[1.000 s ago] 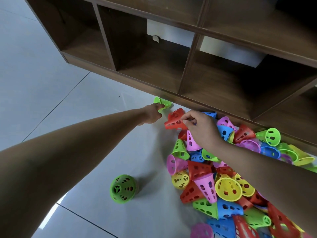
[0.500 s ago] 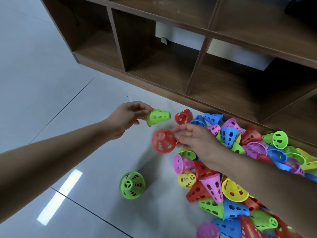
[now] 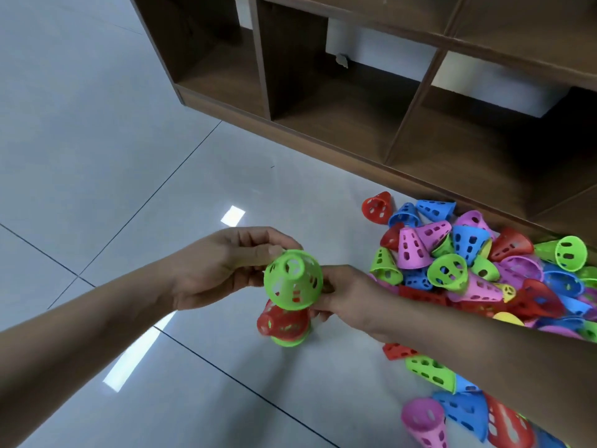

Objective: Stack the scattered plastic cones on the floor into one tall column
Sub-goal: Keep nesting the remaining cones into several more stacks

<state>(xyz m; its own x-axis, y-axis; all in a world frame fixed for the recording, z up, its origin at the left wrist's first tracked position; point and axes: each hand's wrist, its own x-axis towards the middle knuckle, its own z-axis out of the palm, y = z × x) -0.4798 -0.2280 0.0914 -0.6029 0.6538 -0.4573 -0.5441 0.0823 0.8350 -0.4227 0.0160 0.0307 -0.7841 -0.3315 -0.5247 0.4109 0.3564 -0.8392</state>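
My left hand (image 3: 223, 270) pinches a perforated green cone (image 3: 293, 279) by its rim and holds it, narrow end up, just above the stack. Below it a red cone (image 3: 280, 323) sits on another green cone (image 3: 288, 341) that stands on the floor. My right hand (image 3: 344, 300) reaches in from the right, its fingers curled against the red cone's right side under the green cone's rim. A heap of loose cones (image 3: 478, 273) in red, blue, pink, green and yellow lies to the right.
A dark wooden shelf unit (image 3: 339, 124) with open compartments stands behind the heap, its base along the floor. More cones (image 3: 452, 412) lie under my right forearm. Grey glossy floor tiles (image 3: 113, 189) stretch to the left and front.
Both hands have come back toward me from the heap. The red cone now sits on the green cone on the floor, and my left hand has turned its green cone upright above them.
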